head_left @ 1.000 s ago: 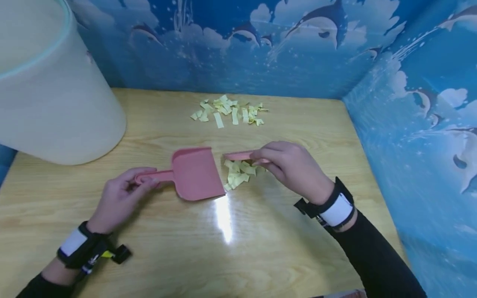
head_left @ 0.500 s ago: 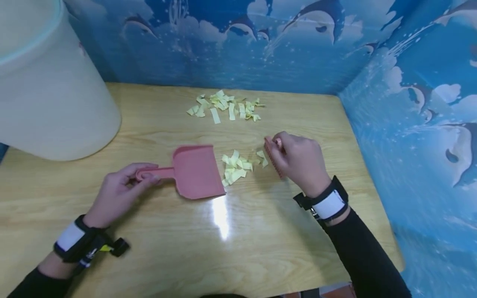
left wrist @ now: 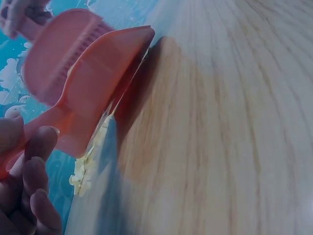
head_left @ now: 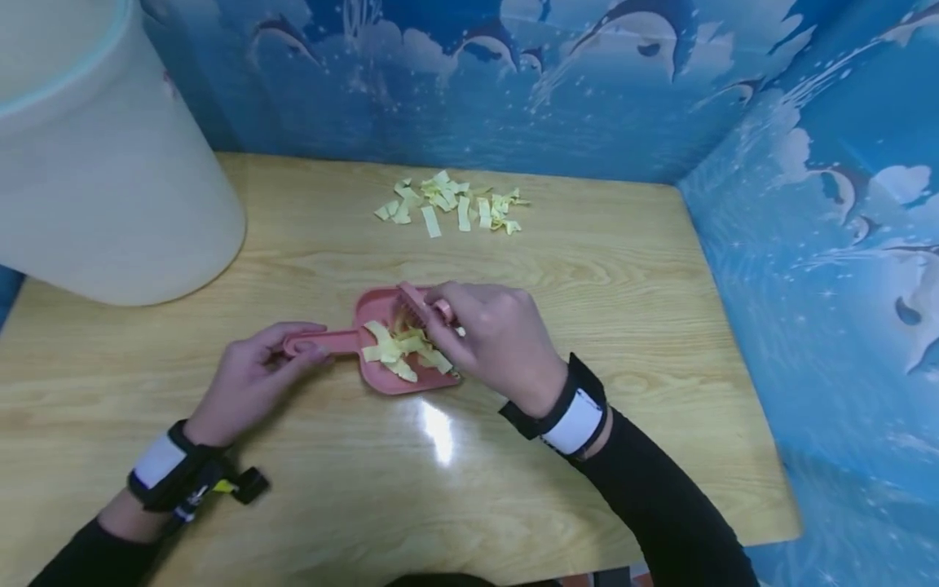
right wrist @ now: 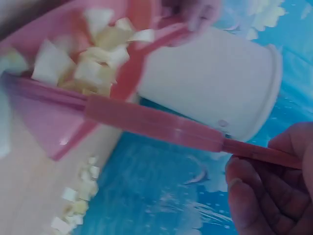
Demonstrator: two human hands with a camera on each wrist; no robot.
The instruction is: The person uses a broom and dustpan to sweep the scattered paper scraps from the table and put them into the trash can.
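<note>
Left hand (head_left: 253, 371) grips the dustpan (head_left: 381, 346) handle, right hand (head_left: 491, 338) holds the brush (head_left: 418, 308) mid-table (head_left: 623, 269).

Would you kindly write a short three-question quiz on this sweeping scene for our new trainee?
1. True or false: the paper strips in the dustpan are blue.
2. Which hand holds the brush: A) left hand B) right hand?
3. Fill in: a second heap of strips lies near the table's ____ edge.

Key: 1 false, they are pale yellow; 2 B; 3 far.
</note>
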